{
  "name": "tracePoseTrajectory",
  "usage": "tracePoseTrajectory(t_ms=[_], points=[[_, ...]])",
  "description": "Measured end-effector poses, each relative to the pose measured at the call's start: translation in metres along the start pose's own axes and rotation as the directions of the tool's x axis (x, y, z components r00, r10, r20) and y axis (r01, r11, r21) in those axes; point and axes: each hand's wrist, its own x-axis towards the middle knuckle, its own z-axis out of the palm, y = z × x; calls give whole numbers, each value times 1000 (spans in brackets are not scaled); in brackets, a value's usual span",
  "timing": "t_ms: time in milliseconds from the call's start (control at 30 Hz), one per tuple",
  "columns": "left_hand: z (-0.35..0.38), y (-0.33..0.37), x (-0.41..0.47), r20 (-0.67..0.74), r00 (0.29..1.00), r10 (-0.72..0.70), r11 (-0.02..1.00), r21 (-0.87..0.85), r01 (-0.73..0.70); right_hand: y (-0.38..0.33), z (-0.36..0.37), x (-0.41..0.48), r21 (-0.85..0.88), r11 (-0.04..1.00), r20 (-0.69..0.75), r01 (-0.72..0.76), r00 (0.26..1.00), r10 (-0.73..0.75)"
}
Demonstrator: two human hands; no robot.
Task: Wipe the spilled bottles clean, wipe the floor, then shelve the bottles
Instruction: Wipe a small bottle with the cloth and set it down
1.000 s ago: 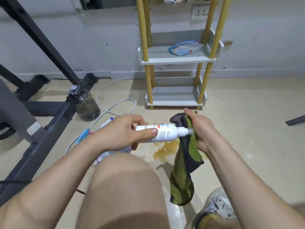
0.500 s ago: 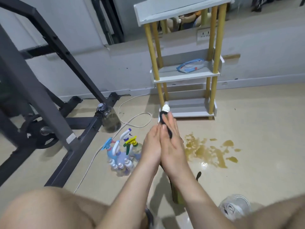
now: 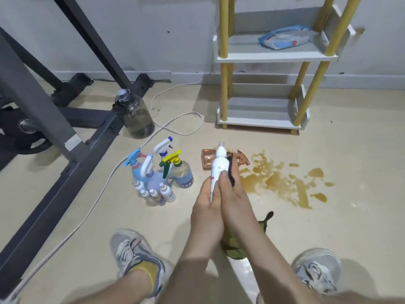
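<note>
A dark grey metal frame (image 3: 43, 119) slants across the left side, its feet on the pale floor (image 3: 355, 227). Just right of it stands a big clear jug (image 3: 137, 116) with a capped neck, and a white cable (image 3: 182, 128) loops past it. Nearer the person, a cluster of spray bottles (image 3: 162, 170) stands upright with blue, white and yellow-green triggers, and a bunch of small bottles (image 3: 153, 194) stands touching their near side.

In the middle, the left hand (image 3: 206, 209) wraps round the lower part of a white bottle (image 3: 218, 165), held upright above the floor with its nozzle pointing away. The right hand (image 3: 233, 198) lies tight against the left, thumb on the bottle and fingers clamped on a dark cloth (image 3: 231, 175) pressed to the bottle's right side; more of the cloth hangs green below the wrists. Behind the white bottle a pink bottle (image 3: 206, 160) lies on its side on the floor, its brown trigger pointing right.

Right of that a brown spill (image 3: 282, 183) spreads in blotches. Against the wall stands a shelf unit (image 3: 263, 57) with yellow posts and white shelves, a packet of wipes (image 3: 285, 38) lying on the upper one in view. A grey shoe (image 3: 317, 268) rests on the floor at lower right
</note>
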Motion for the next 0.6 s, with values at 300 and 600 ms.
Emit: tracePoseTrajectory(t_ms=[300, 600], points=[[-15, -31, 34, -16, 997, -76, 928, 366, 77, 40, 28, 22, 142, 944, -32, -297, 952, 304], [-11, -58, 51, -95, 964, -249, 955, 142, 260, 74, 28, 29, -118, 992, -25, 45, 999, -48]])
